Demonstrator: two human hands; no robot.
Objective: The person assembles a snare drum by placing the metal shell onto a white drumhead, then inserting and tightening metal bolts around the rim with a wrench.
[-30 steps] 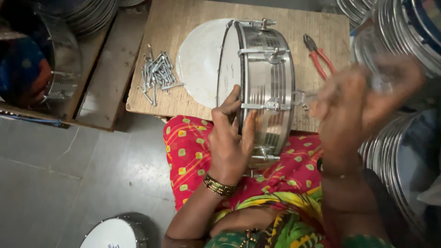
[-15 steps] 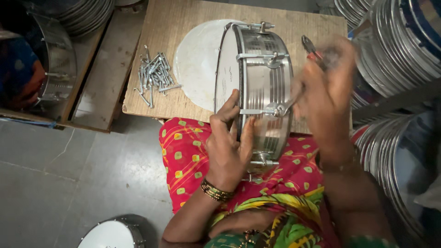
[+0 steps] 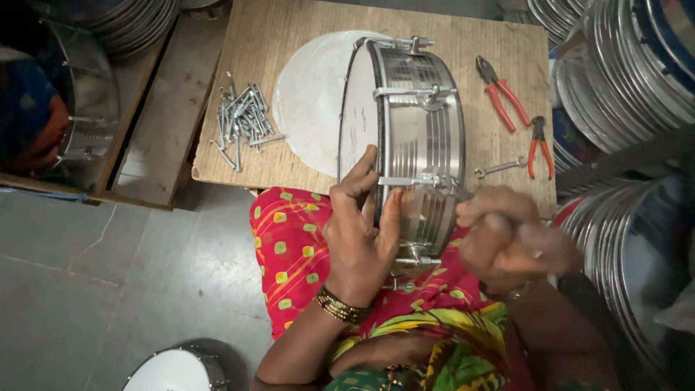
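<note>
Head view, drum: steel snare drum (image 3: 405,137) stands on edge at the board's (image 3: 289,43) near side, against the lap, exposing its tension lugs.
Left hand (image 3: 358,232): fingers spread, gripping rim to steady it.
Right hand (image 3: 510,239): blurred, curled at a lug; contents indiscernible.
Spares: bolts (image 3: 242,123), pliers (image 3: 499,90) within reach.

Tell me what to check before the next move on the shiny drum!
1. Round silver metal drum standing on its edge, half on the wooden board and half on the lap: ok.
2. Left hand gripping the drum's near rim to steady it: ok.
3. Right hand beside the lower tension lug: blurred, so whether it holds a tool: cannot tell.
4. Small silver spanner lying on the board by the drum: ok.
5. Two red-handled pliers lying clear of the drum: ok.
6. Pile of silver bolts sitting near the board's left edge, one close to the rim: not ok.
</note>
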